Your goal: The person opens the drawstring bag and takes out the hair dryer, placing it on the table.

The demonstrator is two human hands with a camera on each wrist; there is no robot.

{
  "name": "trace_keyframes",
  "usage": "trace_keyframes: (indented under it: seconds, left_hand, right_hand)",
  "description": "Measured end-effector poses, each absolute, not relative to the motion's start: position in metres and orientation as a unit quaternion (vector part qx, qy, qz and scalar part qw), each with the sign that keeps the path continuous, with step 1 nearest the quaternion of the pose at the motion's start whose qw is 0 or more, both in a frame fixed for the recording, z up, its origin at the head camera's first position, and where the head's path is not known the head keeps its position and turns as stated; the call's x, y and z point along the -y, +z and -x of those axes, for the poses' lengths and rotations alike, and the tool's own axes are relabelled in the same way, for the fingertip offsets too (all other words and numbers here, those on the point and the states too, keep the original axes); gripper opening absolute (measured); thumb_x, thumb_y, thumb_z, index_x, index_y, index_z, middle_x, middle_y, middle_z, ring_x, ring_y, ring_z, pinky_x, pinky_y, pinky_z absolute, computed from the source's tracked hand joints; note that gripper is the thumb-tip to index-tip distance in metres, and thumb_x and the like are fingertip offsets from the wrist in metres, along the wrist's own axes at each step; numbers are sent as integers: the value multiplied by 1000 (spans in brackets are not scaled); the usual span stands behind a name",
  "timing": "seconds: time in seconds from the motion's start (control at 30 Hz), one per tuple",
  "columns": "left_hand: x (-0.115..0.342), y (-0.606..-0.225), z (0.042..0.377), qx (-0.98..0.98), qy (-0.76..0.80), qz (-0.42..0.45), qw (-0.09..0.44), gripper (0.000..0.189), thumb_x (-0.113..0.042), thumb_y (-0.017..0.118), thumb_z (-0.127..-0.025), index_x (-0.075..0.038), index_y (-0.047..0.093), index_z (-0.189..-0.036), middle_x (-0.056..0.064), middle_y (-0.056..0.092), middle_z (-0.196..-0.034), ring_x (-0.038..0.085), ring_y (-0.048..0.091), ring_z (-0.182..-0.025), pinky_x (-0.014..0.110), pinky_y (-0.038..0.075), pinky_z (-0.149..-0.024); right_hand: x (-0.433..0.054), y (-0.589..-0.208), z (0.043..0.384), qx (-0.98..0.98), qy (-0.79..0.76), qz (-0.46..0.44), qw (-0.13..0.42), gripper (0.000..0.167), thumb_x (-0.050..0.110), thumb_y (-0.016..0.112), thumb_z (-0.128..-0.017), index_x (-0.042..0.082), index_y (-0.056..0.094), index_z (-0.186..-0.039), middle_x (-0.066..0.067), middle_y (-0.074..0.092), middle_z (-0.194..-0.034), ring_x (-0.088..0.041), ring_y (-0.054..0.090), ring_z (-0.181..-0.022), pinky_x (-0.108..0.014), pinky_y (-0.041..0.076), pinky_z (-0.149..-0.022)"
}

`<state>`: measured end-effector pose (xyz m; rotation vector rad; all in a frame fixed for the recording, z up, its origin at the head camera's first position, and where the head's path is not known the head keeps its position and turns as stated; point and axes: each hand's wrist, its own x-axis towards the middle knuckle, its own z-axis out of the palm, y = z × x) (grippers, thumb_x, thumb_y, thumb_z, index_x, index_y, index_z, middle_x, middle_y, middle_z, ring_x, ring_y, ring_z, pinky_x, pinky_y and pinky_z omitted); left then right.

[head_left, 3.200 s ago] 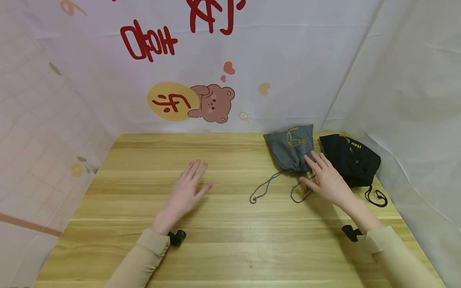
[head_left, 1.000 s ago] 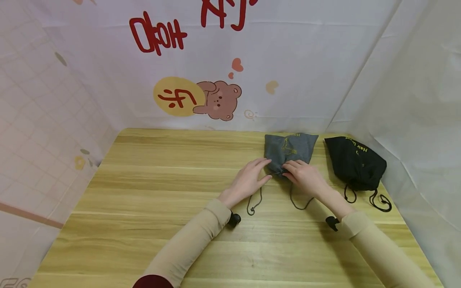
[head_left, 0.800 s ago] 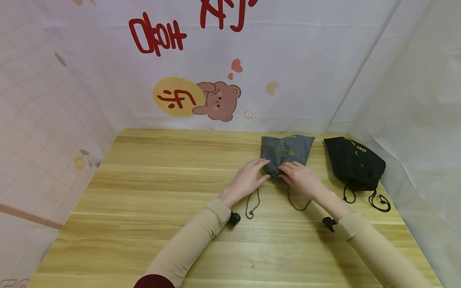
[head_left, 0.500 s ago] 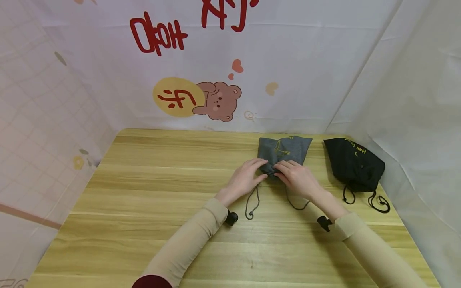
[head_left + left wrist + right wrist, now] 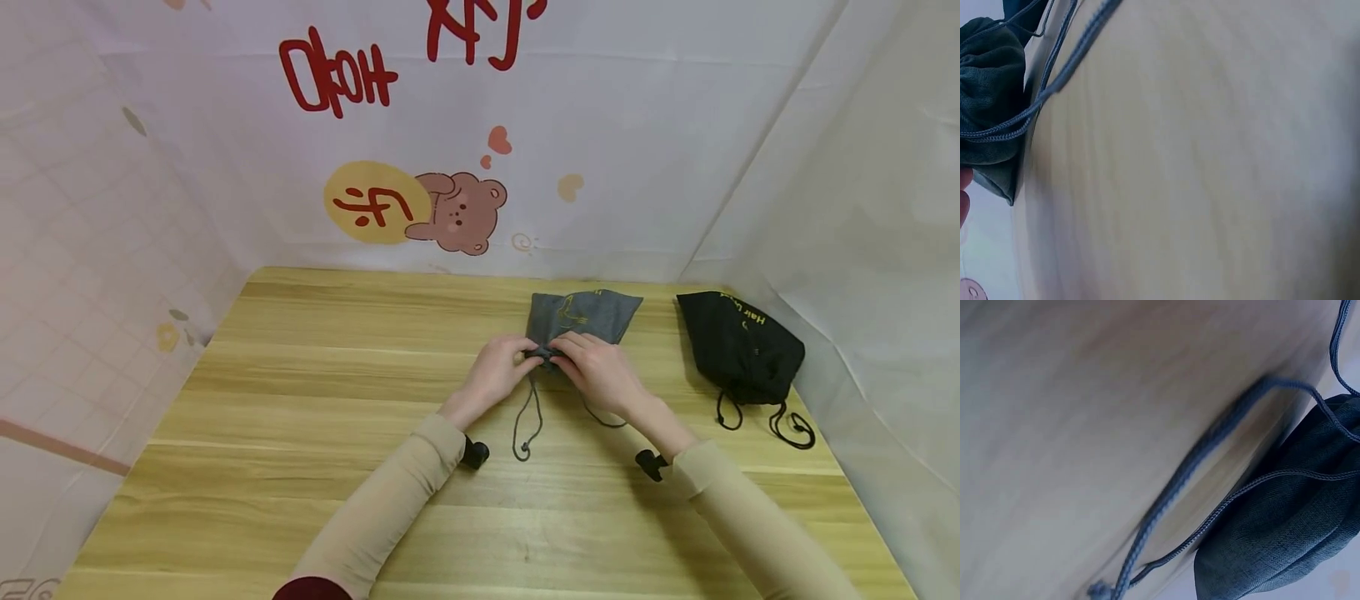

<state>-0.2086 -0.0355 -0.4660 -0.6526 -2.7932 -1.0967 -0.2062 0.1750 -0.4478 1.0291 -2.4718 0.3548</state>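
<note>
A grey drawstring bag [image 5: 592, 315] with a yellow hair-dryer print lies near the table's back edge, its gathered mouth toward the person. My left hand [image 5: 495, 371] pinches the left side of that mouth between thumb and fingers. Close beside it, my right hand [image 5: 596, 371] pinches the right side and covers part of the bag. A grey cord [image 5: 528, 425] hangs from the mouth on the left onto the table; another cord [image 5: 1172, 487] loops down on the right. In the left wrist view the bag's gathered fabric [image 5: 991, 94] shows at the left edge, fingertips against it.
A black drawstring bag [image 5: 738, 346] with yellow lettering lies at the back right, its black cords [image 5: 791, 429] reaching toward the table's right edge. The wooden table [image 5: 300, 400] borders a white printed curtain [image 5: 615, 150] at the back and sides.
Both hands came in over the grey bag and took hold of its mouth. In the last second the bag slid slightly left and toward the person, and the hands drew closer together.
</note>
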Motion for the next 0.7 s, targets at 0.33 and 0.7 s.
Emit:
trace_keyframes:
  seconds: [0.33, 0.7]
  left_hand:
    - [56, -465, 206, 906, -363, 200, 84, 21, -25, 72, -100, -11, 80, -114, 6, 80, -115, 24, 76, -107, 37, 62, -95]
    - [81, -452, 194, 896, -397, 169, 105, 13, -20, 75, -98, -10, 80, -104, 7, 80, -104, 24, 76, -98, 41, 63, -90]
  right_hand:
    - [-156, -446, 207, 895, 154, -361, 214, 21, 19, 76, -98, 10, 76, -117, -5, 79, -110, -26, 77, -95, -40, 65, -73]
    - [-132, -437, 203, 897, 189, -353, 188, 21, 20, 73, -99, 11, 76, -118, -4, 79, -111, -24, 77, -95, -40, 64, -78]
